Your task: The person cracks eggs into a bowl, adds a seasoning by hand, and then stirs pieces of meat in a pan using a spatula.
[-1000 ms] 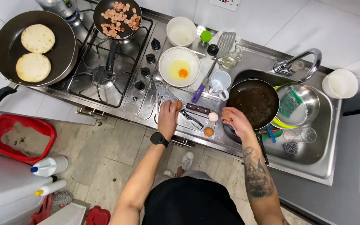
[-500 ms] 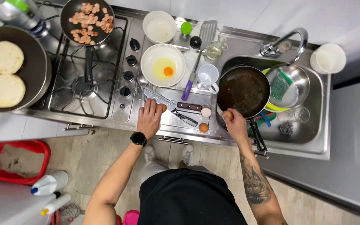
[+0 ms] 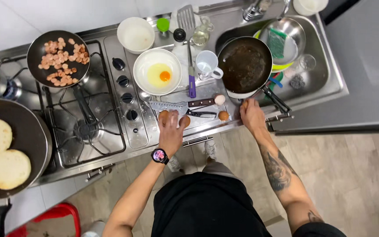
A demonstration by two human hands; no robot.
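The left hand point(image 3: 170, 127) lies palm down on the steel surface point(image 3: 198, 125), fingers spread over two brown eggs point(image 3: 185, 120); one egg peeks out at the index side and the other at the thumb side, and most of each is covered, so whether the hand truly grips them cannot be told. Just above the fingertips lie a broad knife point(image 3: 172, 105) with a dark handle and a smaller dark tool point(image 3: 202, 114), partly overlapping. The right hand point(image 3: 252, 115) is curled at the edge of the sink, beside the handle of a dark frying pan point(image 3: 244, 66); a sliver of brown egg point(image 3: 244, 104) shows at its fingertips, the rest hidden in the hand. Between the hands sit a pale egg point(image 3: 219, 99) and a loose brown egg point(image 3: 223, 116). A white bowl point(image 3: 142, 72) behind holds a cracked egg. The large pan with flatbreads point(image 3: 27, 131) is cut off at the left edge.
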